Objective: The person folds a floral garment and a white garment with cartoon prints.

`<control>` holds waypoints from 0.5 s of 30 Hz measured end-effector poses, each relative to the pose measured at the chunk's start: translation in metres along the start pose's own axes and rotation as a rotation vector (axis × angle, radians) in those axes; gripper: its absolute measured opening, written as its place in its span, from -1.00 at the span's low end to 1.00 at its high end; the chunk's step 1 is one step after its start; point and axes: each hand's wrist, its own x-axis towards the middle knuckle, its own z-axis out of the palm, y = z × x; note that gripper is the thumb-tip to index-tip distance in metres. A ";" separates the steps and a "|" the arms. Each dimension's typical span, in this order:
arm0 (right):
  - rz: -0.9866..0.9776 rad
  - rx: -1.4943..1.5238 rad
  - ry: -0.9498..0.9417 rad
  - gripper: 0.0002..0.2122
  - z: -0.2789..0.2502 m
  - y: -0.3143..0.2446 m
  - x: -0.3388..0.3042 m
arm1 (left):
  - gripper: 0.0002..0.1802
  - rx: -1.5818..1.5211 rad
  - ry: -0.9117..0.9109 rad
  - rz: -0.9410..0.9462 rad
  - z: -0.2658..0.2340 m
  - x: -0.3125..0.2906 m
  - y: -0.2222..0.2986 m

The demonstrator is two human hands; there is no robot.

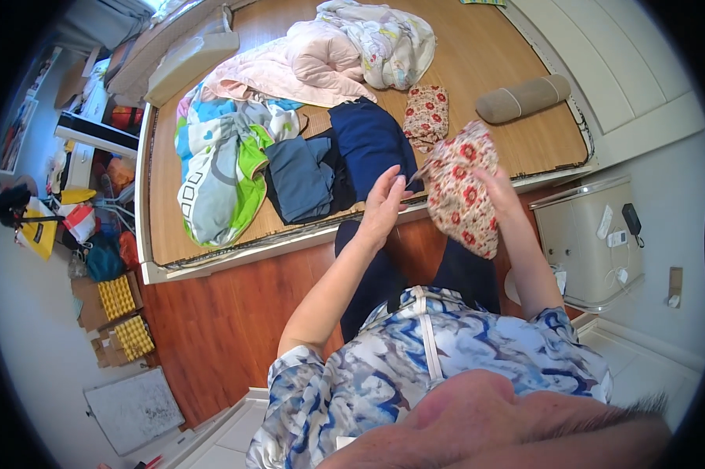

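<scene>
My right hand (499,190) grips a cream cloth with red flowers (462,184), which hangs in loose folds over the bed's near edge. The part of the cloth inside my fingers is hidden. To its left, my left hand (383,205) is raised with its fingers apart, close to the cloth's edge and holding nothing that I can see. A folded piece in the same floral print (426,113) lies on the bed just beyond. Next to it are folded navy blue clothes (368,148) and a folded grey-blue garment (300,178) on top of black fabric.
The wooden bed base (477,59) also carries a pink quilt (290,62), a white patterned quilt (391,43), a green, white and grey cover (219,172) and a brown bolster (523,98). A beige cabinet (591,242) stands at the right. Cluttered shelves line the left.
</scene>
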 end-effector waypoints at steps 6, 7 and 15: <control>-0.124 -0.293 0.076 -0.69 -0.017 -0.065 0.094 | -0.45 -0.111 -0.056 -0.131 -0.002 0.032 -0.013; -0.207 -0.576 0.033 -0.67 -0.029 -0.069 0.122 | -0.45 -0.126 -0.059 -0.144 -0.005 0.035 -0.016; -0.104 -1.332 0.108 -0.48 0.040 0.002 0.254 | -0.51 -0.177 0.095 -0.335 -0.029 0.048 -0.039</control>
